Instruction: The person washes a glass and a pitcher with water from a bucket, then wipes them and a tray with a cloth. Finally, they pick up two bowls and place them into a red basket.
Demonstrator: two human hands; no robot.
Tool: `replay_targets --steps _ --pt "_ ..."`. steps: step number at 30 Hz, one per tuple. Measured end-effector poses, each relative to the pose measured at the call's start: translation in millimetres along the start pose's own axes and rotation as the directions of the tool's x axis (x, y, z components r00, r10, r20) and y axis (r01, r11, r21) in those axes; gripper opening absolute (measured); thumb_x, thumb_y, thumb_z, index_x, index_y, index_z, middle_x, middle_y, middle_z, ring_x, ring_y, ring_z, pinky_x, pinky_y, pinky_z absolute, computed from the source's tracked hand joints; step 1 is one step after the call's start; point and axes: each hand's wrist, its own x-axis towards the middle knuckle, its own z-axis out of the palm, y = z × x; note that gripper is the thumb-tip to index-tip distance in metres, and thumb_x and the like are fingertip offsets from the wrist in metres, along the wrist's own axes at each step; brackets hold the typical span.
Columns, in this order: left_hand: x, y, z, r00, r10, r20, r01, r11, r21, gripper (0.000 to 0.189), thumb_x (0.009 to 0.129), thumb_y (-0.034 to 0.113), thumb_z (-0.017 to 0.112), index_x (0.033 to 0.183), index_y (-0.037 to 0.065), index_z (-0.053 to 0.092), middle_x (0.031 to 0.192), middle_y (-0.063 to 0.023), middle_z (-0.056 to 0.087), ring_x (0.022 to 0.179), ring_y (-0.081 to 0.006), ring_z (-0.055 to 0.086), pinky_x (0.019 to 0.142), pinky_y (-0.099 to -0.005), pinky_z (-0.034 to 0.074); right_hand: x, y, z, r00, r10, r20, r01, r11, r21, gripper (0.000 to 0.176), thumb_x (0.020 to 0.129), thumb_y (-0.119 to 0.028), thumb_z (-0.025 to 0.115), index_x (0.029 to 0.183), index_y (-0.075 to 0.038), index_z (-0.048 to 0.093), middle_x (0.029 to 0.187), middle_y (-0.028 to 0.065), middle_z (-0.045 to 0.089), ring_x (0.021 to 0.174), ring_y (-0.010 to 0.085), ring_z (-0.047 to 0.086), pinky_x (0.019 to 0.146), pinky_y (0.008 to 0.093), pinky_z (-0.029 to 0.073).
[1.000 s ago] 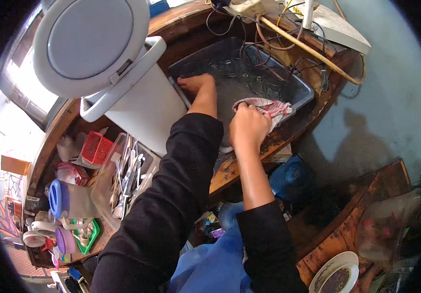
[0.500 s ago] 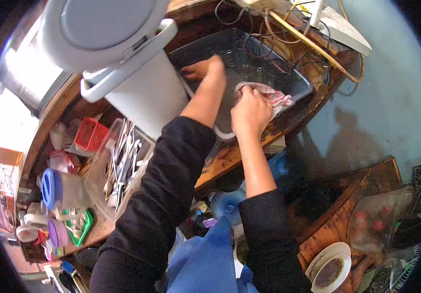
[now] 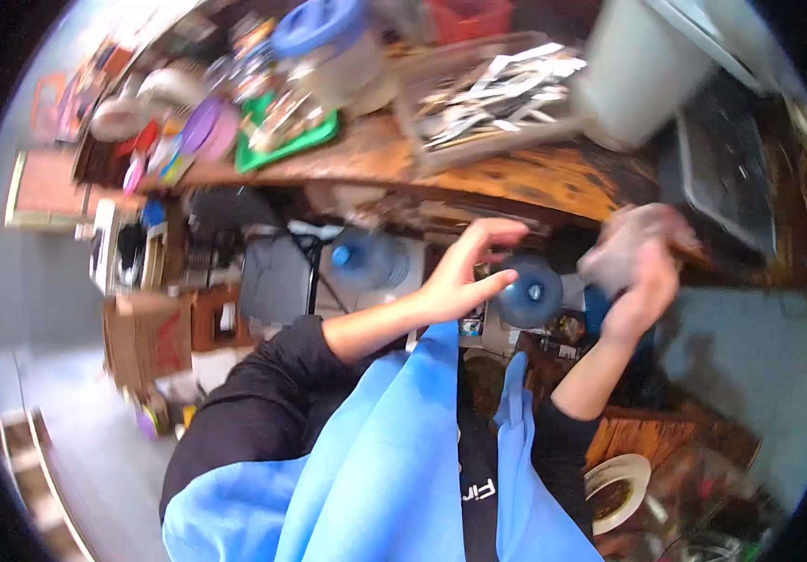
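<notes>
My right hand (image 3: 644,292) grips a cloth (image 3: 621,251), pale with reddish parts and blurred by motion. It is held off the front edge of the wooden counter (image 3: 544,183). My left hand (image 3: 464,273) is in the air in front of the counter, fingers apart, with nothing in it. Below and beside its fingers shows a blue water jug (image 3: 531,292) on a lower level. To the right of the cloth, a dark plastic basin (image 3: 722,192) sits on the counter beside a tall grey-white container (image 3: 647,80).
On the counter stand a clear bin (image 3: 506,148) of cutlery, a blue-lidded container (image 3: 333,70) and a green tray (image 3: 286,140). Another water jug (image 3: 371,258) and a cardboard box (image 3: 149,342) are below. A white bowl (image 3: 621,496) lies at lower right.
The view has swung to the left. My left hand has come out of the dark basin, and my right hand has lifted the cloth away from the basin's rim.
</notes>
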Motion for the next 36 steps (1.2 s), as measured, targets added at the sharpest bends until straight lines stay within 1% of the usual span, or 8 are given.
replay_targets --steps 4,8,12,13,22,30,33,36 --pt "-68.2 20.8 -68.4 0.96 0.276 -0.053 -0.177 0.741 0.648 0.067 0.068 0.026 0.065 0.123 0.007 0.033 0.13 -0.0155 0.027 0.123 -0.0307 0.023 0.098 -0.0433 0.024 -64.8 4.2 71.3 0.29 0.414 0.863 0.105 0.882 -0.459 0.014 0.079 -0.014 0.052 0.078 -0.001 0.058 0.08 0.0122 0.057 0.075 0.0215 0.055 0.074 0.0336 0.042" --pt "-151.5 11.2 -114.4 0.979 -0.185 0.086 0.024 0.521 0.853 0.035 0.064 0.021 0.061 0.096 0.011 0.053 0.117 -0.0054 0.047 0.117 -0.0236 0.037 0.096 -0.0572 0.016 -119.0 15.9 122.6 0.235 0.341 0.91 0.586 0.697 -0.412 0.018 0.075 -0.023 0.056 0.079 -0.007 0.062 0.092 0.0106 0.057 0.096 0.0269 0.05 0.094 0.0498 0.023" --pt "-220.5 21.6 -142.1 0.919 -0.319 -0.229 0.361 0.917 0.171 0.016 0.066 0.007 0.053 0.077 0.004 0.043 0.088 -0.0102 0.059 0.08 -0.0186 0.058 0.076 -0.0364 0.045 -145.3 1.2 182.2 0.021 0.215 0.976 0.509 0.838 -0.195 0.016 0.076 -0.019 0.056 0.074 -0.003 0.056 0.081 0.0107 0.058 0.082 0.0248 0.054 0.074 0.0373 0.041" --pt "-234.8 1.7 -147.4 0.948 -0.043 -0.315 0.122 0.964 0.236 0.016 0.065 0.0 0.052 0.08 0.003 0.044 0.073 -0.0083 0.057 0.044 -0.0144 0.054 0.041 -0.0233 0.043 -158.6 -1.7 192.0 0.07 0.262 0.962 0.405 0.874 -0.268 0.016 0.076 -0.019 0.057 0.076 -0.003 0.054 0.075 0.0125 0.057 0.073 0.0277 0.054 0.068 0.0378 0.042" --pt "-372.7 4.8 -290.3 0.881 0.086 -0.466 0.299 0.662 0.687 0.02 0.06 -0.003 0.057 0.068 0.005 0.04 0.079 -0.0065 0.057 0.07 -0.0269 0.054 0.059 -0.0319 0.043 -268.6 38.5 317.3 0.064 0.205 0.977 0.525 0.826 -0.208 0.025 0.062 -0.011 0.066 0.077 -0.002 0.049 0.062 0.0156 0.055 0.058 0.0293 0.055 0.053 0.0331 0.042" --pt "-487.8 -20.2 -466.4 0.846 -0.095 -0.525 0.439 0.685 0.582 0.014 0.068 0.002 0.059 0.078 0.002 0.049 0.07 -0.0083 0.054 0.066 -0.0197 0.055 0.059 -0.03 0.043 -356.3 92.0 441.8 0.319 0.459 0.829 0.414 0.72 -0.557 0.02 0.064 -0.008 0.064 0.079 -0.002 0.051 0.063 0.011 0.058 0.059 0.0245 0.059 0.055 0.0318 0.045" --pt "-494.3 -28.4 -522.5 0.798 -0.254 -0.547 0.458 0.844 0.277 0.013 0.074 0.005 0.059 0.076 0.002 0.046 0.069 0.0019 0.051 0.065 -0.003 0.046 0.056 -0.0197 0.039 -365.3 124.7 472.3 0.148 0.718 0.681 -0.262 0.692 -0.673 0.027 0.068 0.002 0.06 0.091 -0.002 0.049 0.07 0.0027 0.056 0.061 0.0086 0.055 0.054 0.0226 0.045" --pt "-474.1 -66.1 -570.5 0.729 -0.152 -0.667 0.322 0.937 0.138 0.012 0.072 0.006 0.058 0.078 0.002 0.049 0.071 -0.0022 0.053 0.059 -0.0076 0.05 0.055 -0.0227 0.043 -364.1 172.9 497.2 0.259 0.6 0.757 -0.068 0.793 -0.606 0.028 0.067 0.005 0.059 0.092 -0.002 0.05 0.073 0.0035 0.055 0.063 0.0079 0.054 0.056 0.0218 0.044"
